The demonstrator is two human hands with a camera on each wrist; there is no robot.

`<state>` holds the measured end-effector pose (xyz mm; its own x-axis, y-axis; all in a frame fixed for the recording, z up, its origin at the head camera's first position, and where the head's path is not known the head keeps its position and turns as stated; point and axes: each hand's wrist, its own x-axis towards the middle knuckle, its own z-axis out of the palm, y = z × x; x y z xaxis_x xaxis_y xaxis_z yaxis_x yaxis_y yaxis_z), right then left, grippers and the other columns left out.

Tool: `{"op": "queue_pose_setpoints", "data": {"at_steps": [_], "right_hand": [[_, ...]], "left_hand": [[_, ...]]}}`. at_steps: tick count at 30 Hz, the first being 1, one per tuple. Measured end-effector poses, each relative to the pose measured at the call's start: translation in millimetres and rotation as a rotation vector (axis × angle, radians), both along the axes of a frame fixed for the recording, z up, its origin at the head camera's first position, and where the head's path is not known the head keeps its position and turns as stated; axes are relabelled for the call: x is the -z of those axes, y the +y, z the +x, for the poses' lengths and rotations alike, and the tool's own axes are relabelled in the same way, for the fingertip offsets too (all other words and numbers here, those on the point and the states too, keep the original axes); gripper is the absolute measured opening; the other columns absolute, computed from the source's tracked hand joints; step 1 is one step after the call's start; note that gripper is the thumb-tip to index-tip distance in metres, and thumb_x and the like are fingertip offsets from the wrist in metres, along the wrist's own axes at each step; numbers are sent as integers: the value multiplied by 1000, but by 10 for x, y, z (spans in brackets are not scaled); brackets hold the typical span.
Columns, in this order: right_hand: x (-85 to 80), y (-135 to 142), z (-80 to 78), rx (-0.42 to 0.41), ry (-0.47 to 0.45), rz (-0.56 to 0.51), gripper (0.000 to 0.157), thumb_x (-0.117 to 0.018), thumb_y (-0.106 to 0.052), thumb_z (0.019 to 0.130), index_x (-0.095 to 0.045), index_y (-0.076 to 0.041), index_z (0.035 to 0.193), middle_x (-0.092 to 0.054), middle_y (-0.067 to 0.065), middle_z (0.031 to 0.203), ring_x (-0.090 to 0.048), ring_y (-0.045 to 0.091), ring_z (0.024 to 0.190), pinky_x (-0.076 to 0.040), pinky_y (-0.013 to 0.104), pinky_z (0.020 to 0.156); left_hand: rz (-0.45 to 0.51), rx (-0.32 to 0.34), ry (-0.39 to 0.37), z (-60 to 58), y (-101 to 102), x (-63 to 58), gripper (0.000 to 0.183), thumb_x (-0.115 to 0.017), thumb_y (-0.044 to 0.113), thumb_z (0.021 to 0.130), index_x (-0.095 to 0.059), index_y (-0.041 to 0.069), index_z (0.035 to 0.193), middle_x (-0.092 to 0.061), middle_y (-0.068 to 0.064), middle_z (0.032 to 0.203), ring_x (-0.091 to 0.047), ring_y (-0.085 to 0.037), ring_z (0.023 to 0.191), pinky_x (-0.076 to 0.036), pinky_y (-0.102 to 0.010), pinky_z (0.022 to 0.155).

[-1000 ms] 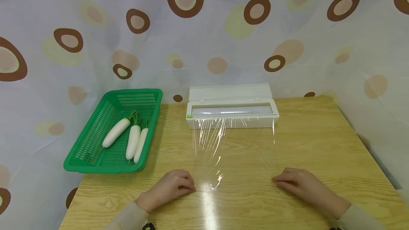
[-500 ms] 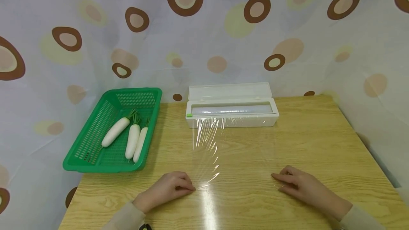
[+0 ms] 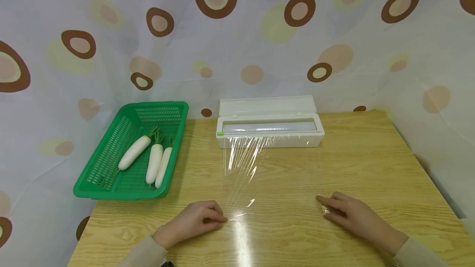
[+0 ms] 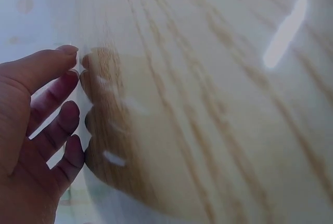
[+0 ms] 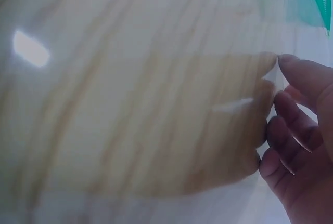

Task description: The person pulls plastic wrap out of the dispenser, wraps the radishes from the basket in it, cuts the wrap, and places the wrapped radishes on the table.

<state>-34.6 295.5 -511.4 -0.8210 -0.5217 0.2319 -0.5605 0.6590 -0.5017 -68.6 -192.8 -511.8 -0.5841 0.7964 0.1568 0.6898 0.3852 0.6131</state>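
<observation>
A sheet of clear cling film (image 3: 241, 168) stretches forward over the table from a white dispenser box (image 3: 271, 140) with a raised lid. The film roll (image 3: 271, 127) lies inside the box. My left hand (image 3: 194, 221) pinches the film's near left corner, with creases running from the fingertips. At the near right corner is my right hand (image 3: 354, 217), thumb and index finger parted. A shiny bit of film spans the gap between them, also visible beside the right thumb (image 5: 299, 68) in the right wrist view. The left fingers (image 4: 65, 117) curve loosely near the table surface.
To the left stands a green basket (image 3: 79, 190) holding three white radishes (image 3: 154, 164) with green stems. A small green slider (image 3: 220, 134) sits at the dispenser's left end. Behind the wooden table (image 3: 371, 155) hangs a patterned curtain (image 3: 237, 52).
My right thumb and index finger have spread apart from a closed pinch. The left hand stays nearly in place, and the film's creases and glints have shifted.
</observation>
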Motion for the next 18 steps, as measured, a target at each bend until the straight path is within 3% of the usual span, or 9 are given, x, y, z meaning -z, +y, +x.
{"op": "queue_pose_setpoints", "data": {"at_steps": [8,15,18], "right_hand": [[66,64,-34,-38,85,47,51,-84,-16,87,-71,-11,136,-50,-23,95,-34,-9,73,-36,15,58],[84,90,-64,-49,89,59,51,-85,-18,87,-71,-14,136,-50,-22,96,-34,-9,74,-36,15,58],[97,111,-49,-41,77,59,51,-85,-19,87,-71,-15,136,-49,-22,95,-34,-9,74,-36,15,58]], "left_hand": [[-33,-1,29,5,-27,-28,18,-74,17,99,-81,15,115,-71,7,108,-67,-3,97,-54,-17,84],[-47,16,212,68,-39,-24,18,-75,16,97,-80,14,114,-69,6,108,-67,-4,96,-54,-19,84],[-53,4,229,100,-29,-26,15,-75,16,97,-80,15,112,-69,7,107,-67,-3,95,-54,-18,84]]}}
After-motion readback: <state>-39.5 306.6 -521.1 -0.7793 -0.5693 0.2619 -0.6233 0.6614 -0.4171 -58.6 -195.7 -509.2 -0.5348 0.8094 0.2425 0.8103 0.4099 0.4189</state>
